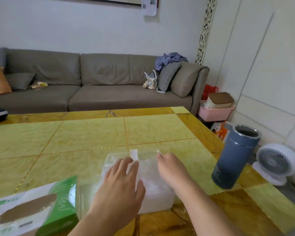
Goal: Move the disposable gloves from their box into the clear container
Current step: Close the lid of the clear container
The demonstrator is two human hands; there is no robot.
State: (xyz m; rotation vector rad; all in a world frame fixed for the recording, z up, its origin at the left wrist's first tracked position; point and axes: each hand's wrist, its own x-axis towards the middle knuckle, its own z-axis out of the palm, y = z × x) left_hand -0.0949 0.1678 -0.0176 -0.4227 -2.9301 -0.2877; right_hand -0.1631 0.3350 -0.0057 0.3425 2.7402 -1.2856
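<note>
The clear container (153, 200) stands on the yellow table in front of me, with whitish gloves (156, 186) showing through its wall. My left hand (121, 184) lies flat over the container's top, fingers straight and spread toward a white clip (134, 155) at the far edge. My right hand (170, 166) is at the container's far right corner, fingers curled down at a second white clip (159, 153); the fingertips are hidden. The green-and-white glove box (34, 210) lies at the lower left with its oval opening facing up.
A blue-grey open tumbler (235, 159) stands to the right of the container near the table's right edge (211, 133). A small white fan (278, 162) sits on the floor beyond it. A grey sofa (92, 82) runs behind the table.
</note>
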